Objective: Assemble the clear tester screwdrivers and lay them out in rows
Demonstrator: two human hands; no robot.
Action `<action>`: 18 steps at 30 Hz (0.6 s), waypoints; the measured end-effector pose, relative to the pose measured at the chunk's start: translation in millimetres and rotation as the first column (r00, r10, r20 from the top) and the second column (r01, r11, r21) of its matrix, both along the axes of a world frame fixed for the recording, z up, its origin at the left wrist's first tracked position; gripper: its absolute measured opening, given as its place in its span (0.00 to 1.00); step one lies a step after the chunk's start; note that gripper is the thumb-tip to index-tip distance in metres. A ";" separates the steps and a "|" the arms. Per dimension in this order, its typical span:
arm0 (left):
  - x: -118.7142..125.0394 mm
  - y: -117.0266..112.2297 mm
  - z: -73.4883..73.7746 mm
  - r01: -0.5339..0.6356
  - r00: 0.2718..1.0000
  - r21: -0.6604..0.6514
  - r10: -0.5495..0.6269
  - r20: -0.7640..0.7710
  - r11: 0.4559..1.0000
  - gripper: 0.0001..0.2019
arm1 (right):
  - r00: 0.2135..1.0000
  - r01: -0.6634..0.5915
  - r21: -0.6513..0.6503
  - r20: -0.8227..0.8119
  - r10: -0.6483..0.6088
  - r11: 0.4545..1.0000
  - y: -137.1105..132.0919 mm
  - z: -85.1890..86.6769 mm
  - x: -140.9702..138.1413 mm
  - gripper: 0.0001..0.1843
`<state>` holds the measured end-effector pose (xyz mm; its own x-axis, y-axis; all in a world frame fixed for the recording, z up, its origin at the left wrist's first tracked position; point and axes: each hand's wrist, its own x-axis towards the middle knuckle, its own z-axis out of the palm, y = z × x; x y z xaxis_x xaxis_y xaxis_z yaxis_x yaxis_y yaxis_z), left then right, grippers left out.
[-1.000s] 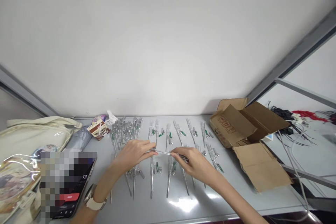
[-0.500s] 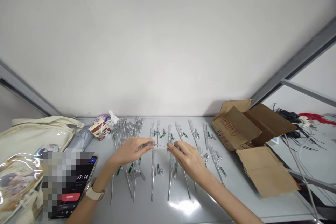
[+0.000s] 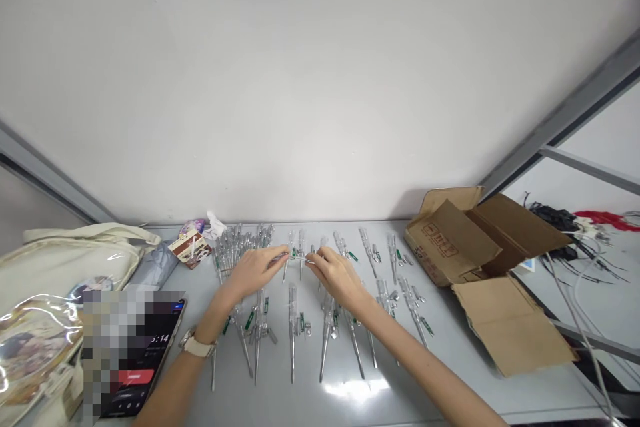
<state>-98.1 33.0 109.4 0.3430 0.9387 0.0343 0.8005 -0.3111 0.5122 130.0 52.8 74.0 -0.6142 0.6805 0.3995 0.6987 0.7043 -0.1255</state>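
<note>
My left hand (image 3: 255, 268) and my right hand (image 3: 334, 272) meet over the middle of the grey table (image 3: 450, 360). Between them they pinch one clear tester screwdriver (image 3: 298, 257), lying crosswise, the left hand at its handle end and the right at its thin shaft end. Beneath and around the hands lie rows of clear screwdrivers (image 3: 293, 330) with small green and metal parts beside them. A thicker bunch of clear screwdrivers (image 3: 239, 243) lies at the back left.
An open cardboard box (image 3: 465, 240) sits at the right, its flap (image 3: 515, 323) lying flat. A phone (image 3: 140, 353) and a cream bag (image 3: 60, 280) are at the left. A small patterned packet (image 3: 189, 245) lies by the wall. Cables (image 3: 575, 233) lie on a neighbouring table.
Both hands have moved away from me towards the wall, carrying the screwdriver, and have drawn closer together. The view has shifted slightly.
</note>
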 end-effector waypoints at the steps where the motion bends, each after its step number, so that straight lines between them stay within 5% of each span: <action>1: -2.2 1.0 -2.9 -0.032 0.999 0.009 0.032 -0.009 0.999 0.19 | 1.000 0.023 -0.038 -0.003 -0.023 0.999 1.0 -0.3 2.1 0.12; 5: -10.2 -0.8 -11.5 -0.109 0.994 0.031 0.109 -0.019 0.994 0.18 | 0.984 0.126 -0.266 -0.089 -0.154 0.956 -5.1 -2.3 19.0 0.09; 10: -15.6 -3.5 -15.7 -0.149 0.988 0.040 0.150 -0.034 0.988 0.18 | 0.985 0.068 -0.585 -0.090 -0.148 0.808 -30.6 -10.5 30.8 0.08; 13: -16.0 -0.5 -18.0 -0.226 0.971 0.052 0.229 -0.066 0.973 0.18 | 0.987 0.108 -0.618 -0.025 -0.157 0.779 -42.9 -17.8 25.5 0.04; 18: -13.5 3.7 -21.1 -0.320 0.945 0.063 0.323 -0.045 0.945 0.16 | 0.987 0.151 -0.571 0.040 -0.156 0.807 -46.6 -23.4 16.2 0.02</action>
